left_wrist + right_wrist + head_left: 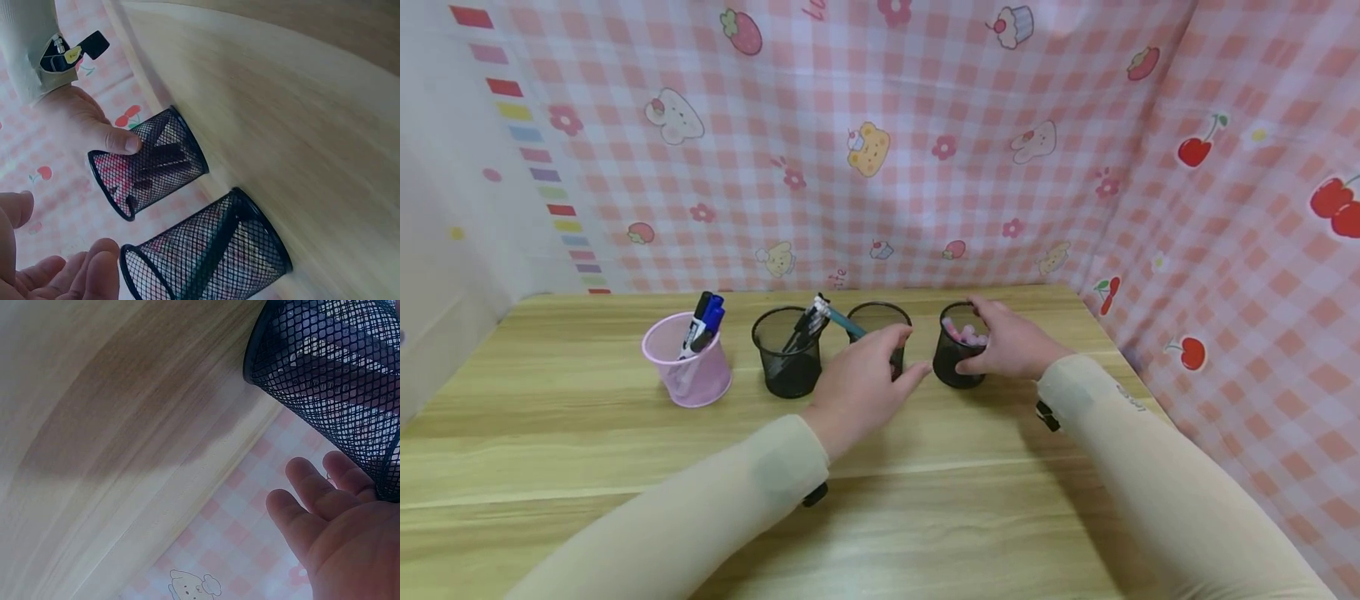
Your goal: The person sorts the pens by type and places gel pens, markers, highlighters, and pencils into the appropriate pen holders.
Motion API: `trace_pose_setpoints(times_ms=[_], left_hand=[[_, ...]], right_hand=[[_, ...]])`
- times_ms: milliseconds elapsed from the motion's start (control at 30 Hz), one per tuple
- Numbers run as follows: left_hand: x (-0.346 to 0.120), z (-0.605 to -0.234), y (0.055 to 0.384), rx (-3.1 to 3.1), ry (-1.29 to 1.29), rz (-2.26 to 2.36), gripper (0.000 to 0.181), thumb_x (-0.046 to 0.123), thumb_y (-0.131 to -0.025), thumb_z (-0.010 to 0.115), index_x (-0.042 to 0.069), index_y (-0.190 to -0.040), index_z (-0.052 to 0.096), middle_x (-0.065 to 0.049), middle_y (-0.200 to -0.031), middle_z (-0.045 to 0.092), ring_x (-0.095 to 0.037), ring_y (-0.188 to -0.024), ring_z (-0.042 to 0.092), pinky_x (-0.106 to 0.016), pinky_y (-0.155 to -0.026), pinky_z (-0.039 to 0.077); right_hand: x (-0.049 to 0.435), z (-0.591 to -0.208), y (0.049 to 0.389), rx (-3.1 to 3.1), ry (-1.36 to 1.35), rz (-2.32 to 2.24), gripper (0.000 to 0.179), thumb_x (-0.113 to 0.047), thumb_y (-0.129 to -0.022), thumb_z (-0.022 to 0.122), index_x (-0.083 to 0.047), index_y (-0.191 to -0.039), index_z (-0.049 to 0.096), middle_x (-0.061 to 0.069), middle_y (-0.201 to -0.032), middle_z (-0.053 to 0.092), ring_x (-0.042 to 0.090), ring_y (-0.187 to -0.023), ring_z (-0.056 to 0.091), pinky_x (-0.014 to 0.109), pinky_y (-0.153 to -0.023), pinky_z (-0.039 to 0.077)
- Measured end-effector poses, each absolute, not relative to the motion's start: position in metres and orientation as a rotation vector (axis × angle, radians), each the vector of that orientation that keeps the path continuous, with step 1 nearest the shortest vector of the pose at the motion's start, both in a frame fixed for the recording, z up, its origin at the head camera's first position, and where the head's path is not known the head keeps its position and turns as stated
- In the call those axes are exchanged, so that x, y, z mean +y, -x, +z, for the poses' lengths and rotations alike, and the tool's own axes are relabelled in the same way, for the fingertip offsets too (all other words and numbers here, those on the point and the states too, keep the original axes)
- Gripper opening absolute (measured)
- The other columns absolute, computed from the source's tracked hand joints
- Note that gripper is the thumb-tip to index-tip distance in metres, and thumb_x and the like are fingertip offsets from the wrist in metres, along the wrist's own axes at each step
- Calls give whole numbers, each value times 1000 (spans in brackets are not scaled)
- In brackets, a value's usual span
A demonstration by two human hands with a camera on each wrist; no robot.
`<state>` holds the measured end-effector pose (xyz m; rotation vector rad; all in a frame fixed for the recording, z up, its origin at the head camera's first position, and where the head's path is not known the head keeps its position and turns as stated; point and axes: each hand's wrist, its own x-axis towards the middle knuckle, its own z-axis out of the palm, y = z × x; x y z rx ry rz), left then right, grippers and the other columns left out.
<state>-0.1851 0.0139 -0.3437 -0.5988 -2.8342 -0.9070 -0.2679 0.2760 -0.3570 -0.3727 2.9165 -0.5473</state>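
On the right stands a black mesh pen cup (953, 362) with pink pens (966, 336) in it. My right hand (1017, 342) grips this cup, its thumb on the near side; in the right wrist view several fingers (300, 519) extend beside the mesh. My left hand (861, 383) hovers before another black mesh cup (250, 250), thumb and fingers spread apart, holding nothing. A teal pen (846, 322) leans leftward out of that cup, which the left hand partly hides in the head view.
Further left stand a black mesh cup (793, 375) with black pens (805, 325) and a pink cup (703, 385) with blue and black markers (706, 321). All stand on a wooden table (587, 433). A pink checked cloth (820, 208) hangs behind and at the right.
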Motion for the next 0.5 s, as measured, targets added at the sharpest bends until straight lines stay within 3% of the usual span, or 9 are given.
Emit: trace_pose_setpoints(times_ms=[300, 500], left_hand=[[3, -344, 181, -2908, 589, -821, 68, 59, -100, 64, 20, -154, 52, 1, -151, 62, -20, -138, 61, -47, -110, 54], [-6, -345, 178, -2890, 624, -766, 69, 61, -99, 64, 20, -154, 53, -1, -151, 62, -23, -137, 62, -48, -108, 56]], right_hand=[[275, -355, 267, 2906, 353, -539, 122, -49, -81, 88, -12, -170, 12, 24, -170, 27, 47, -145, 47, 65, -118, 40], [275, -355, 267, 2921, 392, -533, 123, -49, -81, 88, -9, -169, 13, 26, -169, 29, 47, -146, 46, 64, -120, 39]])
